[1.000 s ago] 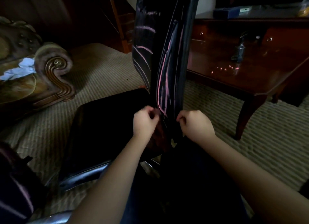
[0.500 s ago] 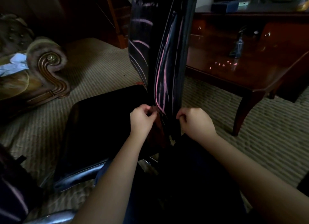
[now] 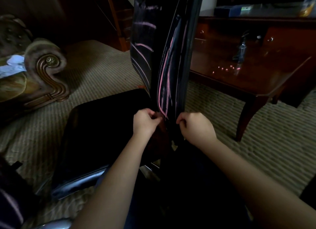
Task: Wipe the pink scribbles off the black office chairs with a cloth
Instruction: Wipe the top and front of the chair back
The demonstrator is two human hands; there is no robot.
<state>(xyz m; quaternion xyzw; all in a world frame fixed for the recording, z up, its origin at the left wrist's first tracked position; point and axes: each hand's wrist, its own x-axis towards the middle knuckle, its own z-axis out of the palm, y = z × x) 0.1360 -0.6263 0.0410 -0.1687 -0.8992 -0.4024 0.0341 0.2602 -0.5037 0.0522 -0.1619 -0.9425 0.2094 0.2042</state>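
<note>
A black office chair stands in front of me, its backrest upright and seen nearly edge-on. Pink scribbles run down the backrest. The black seat lies to the left. My left hand and my right hand sit at the backrest's lower edge, one on each side, fingers curled and thumbs pinching the dark edge. A dim reddish patch between them is too dark to identify. A pale crumpled cloth lies on the sofa at far left, away from both hands.
A carved sofa arm stands on the left and a dark wooden table with a small bottle on the right. Striped carpet covers the floor. Part of a second black chair with pink lines shows at bottom left.
The view has shifted slightly, so the chair and sofa sit further left in the picture. Both hands have stayed pinched at the base of the backrest.
</note>
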